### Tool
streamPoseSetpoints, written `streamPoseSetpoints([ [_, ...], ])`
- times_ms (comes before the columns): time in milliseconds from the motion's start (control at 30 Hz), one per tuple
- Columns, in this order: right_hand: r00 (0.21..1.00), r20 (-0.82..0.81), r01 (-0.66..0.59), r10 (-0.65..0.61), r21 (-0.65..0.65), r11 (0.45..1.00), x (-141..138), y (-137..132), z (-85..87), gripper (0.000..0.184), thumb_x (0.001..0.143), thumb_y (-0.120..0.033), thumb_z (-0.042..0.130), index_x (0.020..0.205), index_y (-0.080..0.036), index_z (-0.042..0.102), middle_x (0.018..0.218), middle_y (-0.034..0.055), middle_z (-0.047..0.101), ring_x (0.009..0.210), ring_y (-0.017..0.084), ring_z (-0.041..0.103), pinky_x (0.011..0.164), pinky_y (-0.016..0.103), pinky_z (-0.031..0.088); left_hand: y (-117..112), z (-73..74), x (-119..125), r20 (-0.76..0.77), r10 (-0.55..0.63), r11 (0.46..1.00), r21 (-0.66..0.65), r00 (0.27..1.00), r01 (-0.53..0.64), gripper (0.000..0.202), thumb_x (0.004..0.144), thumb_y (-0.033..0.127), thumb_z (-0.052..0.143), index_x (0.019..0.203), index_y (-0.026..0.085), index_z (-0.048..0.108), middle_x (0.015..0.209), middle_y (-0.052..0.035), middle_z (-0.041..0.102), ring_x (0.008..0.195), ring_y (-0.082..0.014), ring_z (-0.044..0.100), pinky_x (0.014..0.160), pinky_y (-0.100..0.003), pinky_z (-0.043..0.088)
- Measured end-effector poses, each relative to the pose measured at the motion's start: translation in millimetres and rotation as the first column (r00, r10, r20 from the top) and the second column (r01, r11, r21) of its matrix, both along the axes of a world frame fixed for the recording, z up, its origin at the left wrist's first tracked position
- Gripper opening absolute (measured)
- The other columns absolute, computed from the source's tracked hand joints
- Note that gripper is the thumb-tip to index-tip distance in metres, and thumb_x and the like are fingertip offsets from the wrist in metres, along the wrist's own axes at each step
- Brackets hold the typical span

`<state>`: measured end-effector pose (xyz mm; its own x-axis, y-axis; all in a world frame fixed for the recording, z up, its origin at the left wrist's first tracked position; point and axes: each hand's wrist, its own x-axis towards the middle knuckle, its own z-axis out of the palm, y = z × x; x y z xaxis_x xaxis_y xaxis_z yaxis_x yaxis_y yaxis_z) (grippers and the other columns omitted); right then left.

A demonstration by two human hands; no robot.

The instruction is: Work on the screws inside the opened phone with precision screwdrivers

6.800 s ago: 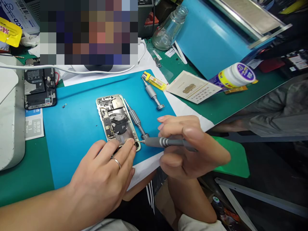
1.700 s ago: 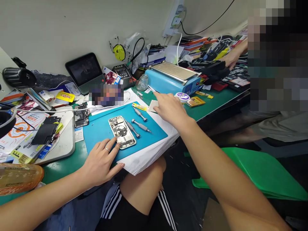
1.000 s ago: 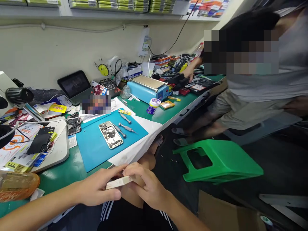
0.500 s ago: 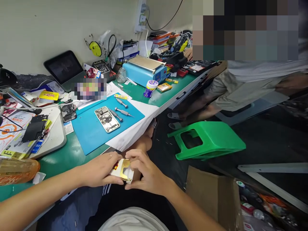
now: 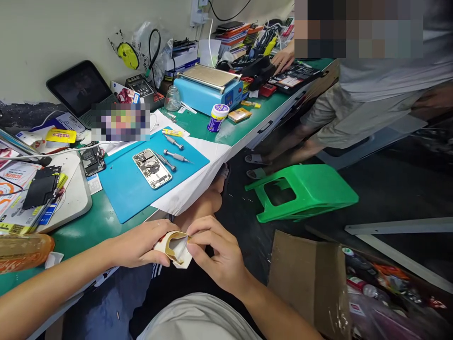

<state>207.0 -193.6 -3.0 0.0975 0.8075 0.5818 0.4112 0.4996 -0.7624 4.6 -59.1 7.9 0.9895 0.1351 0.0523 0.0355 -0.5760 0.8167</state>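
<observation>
Over my lap, both hands pinch a small white card with a gold backing (image 5: pixel 176 245), bent and partly peeled apart. My left hand (image 5: pixel 141 245) holds its left edge; my right hand (image 5: pixel 215 255) grips its right side with thumb and forefinger. On the bench beyond, an opened phone (image 5: pixel 152 167) lies on a blue mat (image 5: pixel 123 189). Two grey screwdrivers (image 5: pixel 175 156) lie beside the phone.
Another person stands at the right with a hand (image 5: pixel 283 59) on the bench. A green stool (image 5: pixel 304 191) lies tipped on the floor. An open cardboard box (image 5: pixel 318 283) of scraps sits at my right. A blue machine (image 5: pixel 208 87) and a white jar (image 5: pixel 216 117) stand farther back.
My right hand took the card off the bench and brought it to my lap, where the left hand joined it. The flat card is now bent open between both hands.
</observation>
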Motion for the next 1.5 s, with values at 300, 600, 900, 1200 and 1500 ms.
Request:
streamPoseSetpoints([
  [300,0.751,0.613,-0.125,0.245,-0.233,0.964,12,-1,18.7,0.026,0.100,-0.016,0.054,0.119,-0.013,0.070,0.142,0.0190,0.061,0.134,0.033,0.058,0.109,0.050,0.057,-3,-1.8,2,-0.086,-0.010,0.995,0.096,0.996,0.018,0.071,0.097,0.084,0.030,0.112,0.018,0.054,0.099,-0.0081,0.066,0.079,-0.0211,0.062,0.070,-0.031,0.044],
  [600,0.876,0.466,0.002,0.121,-0.255,0.967,1,-15,-21.0,0.028,0.102,-0.011,0.046,0.114,-0.019,0.070,0.123,0.0117,0.072,0.110,0.023,0.073,0.089,0.036,0.066,-14,-13.7,1,-0.134,0.056,0.926,0.377,0.989,-0.001,0.079,0.097,0.085,0.022,0.118,0.016,0.054,0.097,-0.0108,0.067,0.081,-0.0260,0.064,0.073,-0.036,0.045],
  [900,0.976,0.217,0.066,-0.002,-0.290,0.955,57,-37,-34.2,0.019,0.103,-0.029,0.059,0.100,-0.026,0.077,0.093,0.0018,0.078,0.084,0.016,0.077,0.076,0.020,0.063,-13,-12.1,-2,-0.081,0.030,0.859,0.512,0.996,0.016,0.078,0.098,0.083,0.021,0.119,0.015,0.053,0.093,-0.0100,0.066,0.077,-0.0253,0.062,0.071,-0.037,0.044],
  [1200,0.990,-0.016,0.125,-0.138,-0.342,0.932,113,-79,-68.5,0.026,0.104,-0.031,0.054,0.117,-0.028,0.076,0.082,0.0010,0.078,0.067,0.014,0.075,0.065,0.021,0.065,3,30.1,3,0.060,0.061,0.762,0.642,0.996,-0.085,0.066,0.104,0.074,0.031,0.128,0.016,0.048,0.096,-0.0100,0.068,0.079,-0.0241,0.062,0.072,-0.035,0.044],
  [1500,0.996,-0.072,0.032,-0.058,-0.320,0.947,113,-55,-84.8,0.027,0.104,-0.033,0.054,0.114,-0.027,0.078,0.081,0.0017,0.078,0.068,0.015,0.076,0.065,0.021,0.065,-10,101.7,-20,0.406,0.260,0.510,0.713,0.876,-0.481,0.055,0.104,0.065,0.048,0.136,0.021,0.050,0.105,-0.0101,0.069,0.090,-0.0245,0.067,0.080,-0.038,0.054],
])
